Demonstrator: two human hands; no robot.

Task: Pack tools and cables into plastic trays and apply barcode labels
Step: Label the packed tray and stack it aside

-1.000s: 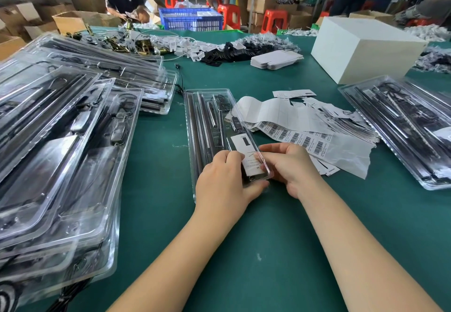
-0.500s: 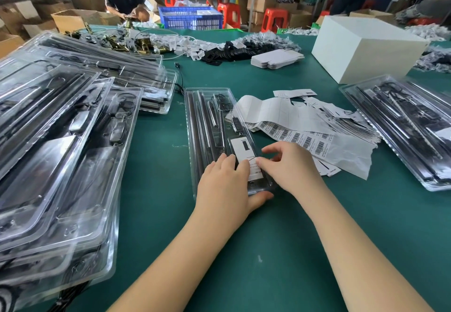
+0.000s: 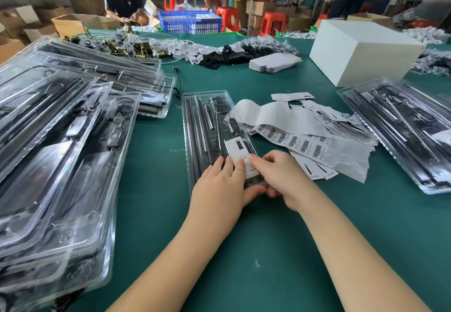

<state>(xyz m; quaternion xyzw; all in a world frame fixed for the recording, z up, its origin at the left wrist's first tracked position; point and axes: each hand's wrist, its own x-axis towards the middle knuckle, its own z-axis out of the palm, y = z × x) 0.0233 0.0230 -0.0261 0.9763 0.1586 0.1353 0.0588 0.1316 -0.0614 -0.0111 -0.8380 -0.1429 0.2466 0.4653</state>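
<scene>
My left hand (image 3: 220,184) lies flat, my right hand (image 3: 275,177) pressing the barcode label (image 3: 240,156) onto the tray (image 3: 195,126); uneven rubbing could wrinkle it, or skid the tray toward twelve o'clock.

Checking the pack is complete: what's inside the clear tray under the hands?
Inside the clear tray: long dark rods, a black cable and a white card. The left hand and right hand cover its near end.

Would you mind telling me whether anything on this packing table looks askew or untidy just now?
The barcode label strip lies crumpled and twisted beside the clear tray being labelled, amid loose peeled backing paper. The stacked trays on the left sit fanned and uneven. Nothing looks damaged.
</scene>
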